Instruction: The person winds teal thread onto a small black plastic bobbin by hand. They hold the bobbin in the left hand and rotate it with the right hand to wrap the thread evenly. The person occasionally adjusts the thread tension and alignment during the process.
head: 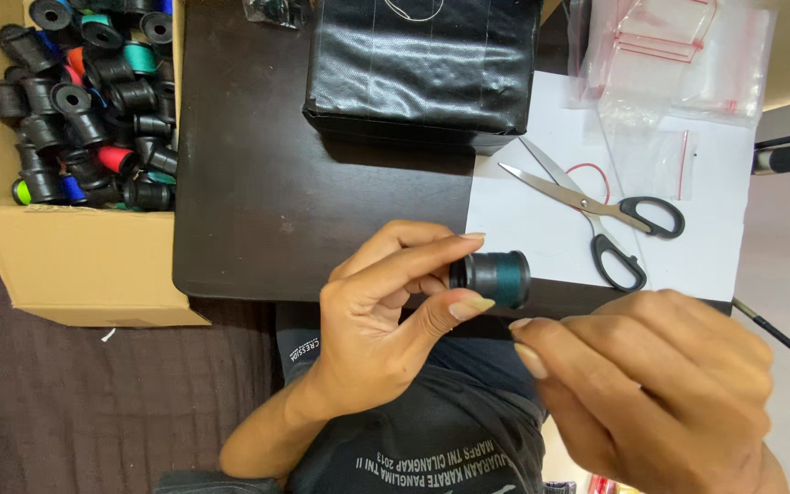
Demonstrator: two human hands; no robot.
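My left hand (381, 302) pinches a black spool of dark teal thread (494, 277) by one end, between thumb and fingers, just above the dark table's near edge (258, 284). My right hand (656, 384) is close to the camera at the lower right, fingers bunched together just right of and below the spool; whether it pinches a thread end is too fine to see.
A cardboard box (75, 261) full of black and coloured spools (93, 101) stands at the left. A black wrapped block (422, 64) sits at the table's back. Scissors (596, 215) lie on white paper (523, 229), with clear zip bags (678, 55) beyond.
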